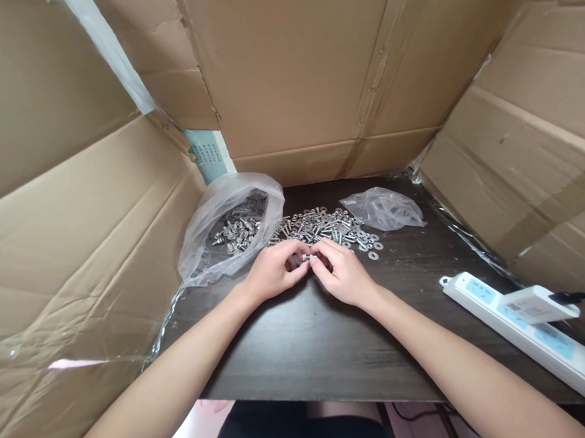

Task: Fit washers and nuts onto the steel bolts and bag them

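Between the fingertips of both hands is a small metal bolt [307,257], lying roughly sideways, with what looks like a washer or nut on it. My left hand [279,268] pinches its left end, and my right hand [340,269] pinches the right end. Just beyond the hands spreads a loose pile of bolts, nuts and washers [323,225]. To the left, a clear plastic bag [194,249] lies with its mouth wide, holding many metal fasteners [241,234]. Fine detail of the held bolt is partly covered by fingers.
A smaller crumpled plastic bag [387,209] lies at the back right of the dark table [302,352]. Along the right side runs a white power strip [521,336] with a plugged-in adapter [539,304] and black cable. Cardboard walls [292,65] enclose the back and both sides.
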Demonstrator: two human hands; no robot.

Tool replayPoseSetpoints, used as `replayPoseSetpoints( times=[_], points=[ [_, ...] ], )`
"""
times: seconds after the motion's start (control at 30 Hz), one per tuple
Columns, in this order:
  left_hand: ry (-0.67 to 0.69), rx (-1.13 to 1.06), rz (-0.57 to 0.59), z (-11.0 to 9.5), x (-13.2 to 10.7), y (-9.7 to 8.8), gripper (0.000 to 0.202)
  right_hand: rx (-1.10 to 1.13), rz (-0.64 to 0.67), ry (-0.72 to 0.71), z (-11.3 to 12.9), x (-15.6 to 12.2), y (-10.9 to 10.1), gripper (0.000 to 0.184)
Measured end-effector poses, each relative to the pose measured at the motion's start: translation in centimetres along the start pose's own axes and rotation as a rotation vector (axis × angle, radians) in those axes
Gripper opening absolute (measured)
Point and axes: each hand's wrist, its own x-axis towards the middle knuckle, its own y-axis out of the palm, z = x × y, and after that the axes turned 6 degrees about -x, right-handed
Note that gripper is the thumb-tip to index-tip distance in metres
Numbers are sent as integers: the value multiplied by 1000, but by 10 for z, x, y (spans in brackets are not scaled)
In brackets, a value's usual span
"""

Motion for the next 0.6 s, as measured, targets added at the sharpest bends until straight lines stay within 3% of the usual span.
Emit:
replayPoseSetpoints(
  times=[0.6],
  points=[
    [13,-8,-17,-2,0,0,14,-7,-5,-2,-1,0,0,10]
  ],
)
